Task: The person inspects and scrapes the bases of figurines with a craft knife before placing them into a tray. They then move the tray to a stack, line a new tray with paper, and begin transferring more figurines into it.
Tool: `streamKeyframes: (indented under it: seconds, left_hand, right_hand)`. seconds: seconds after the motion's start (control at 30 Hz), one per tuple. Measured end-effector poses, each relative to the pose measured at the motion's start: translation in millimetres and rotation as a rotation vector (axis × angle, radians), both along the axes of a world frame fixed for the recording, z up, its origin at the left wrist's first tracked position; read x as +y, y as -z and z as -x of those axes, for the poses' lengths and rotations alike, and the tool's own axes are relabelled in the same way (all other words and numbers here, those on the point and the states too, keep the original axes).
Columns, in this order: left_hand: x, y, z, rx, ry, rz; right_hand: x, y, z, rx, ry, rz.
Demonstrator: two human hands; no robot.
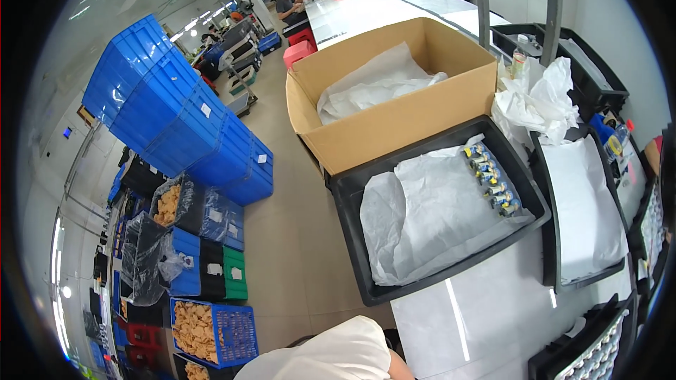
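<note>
Neither of my hands shows. A white sleeve comes in at the lower edge with a bit of bare arm beyond its cuff; the hand is out of the picture. Nearest to it, a black tray lies on the white table, lined with crumpled white sheet. A row of small blue and yellow figurines lies along the tray's right side. At the far right edge a skin-coloured patch is cut off; I cannot tell whose it is.
A cardboard box with white sheet inside stands behind the tray. Black trays line the right, with crumpled white plastic. At left stand stacked blue crates and a blue basket of tan pieces. People sit far back.
</note>
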State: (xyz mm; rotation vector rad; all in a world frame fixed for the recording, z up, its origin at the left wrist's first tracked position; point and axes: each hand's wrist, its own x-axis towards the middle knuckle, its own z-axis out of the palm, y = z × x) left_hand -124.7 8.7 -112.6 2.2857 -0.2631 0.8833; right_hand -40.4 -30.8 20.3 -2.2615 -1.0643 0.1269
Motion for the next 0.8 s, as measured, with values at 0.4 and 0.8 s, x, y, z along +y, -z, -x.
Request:
streamKeyframes:
  seconds: [0.4,0.8]
  left_hand:
    - [1.2,-5.2,3.2,-0.022,0.042,0.047]
    - [25.2,-46.4,12.0,0.262,0.026,-0.158]
  right_hand:
    - [-26.0,-2.9,-4.8,-0.167,0.044,-0.001]
    - [-60.1,6.4,-27.2,-0.375,0.039,0.023]
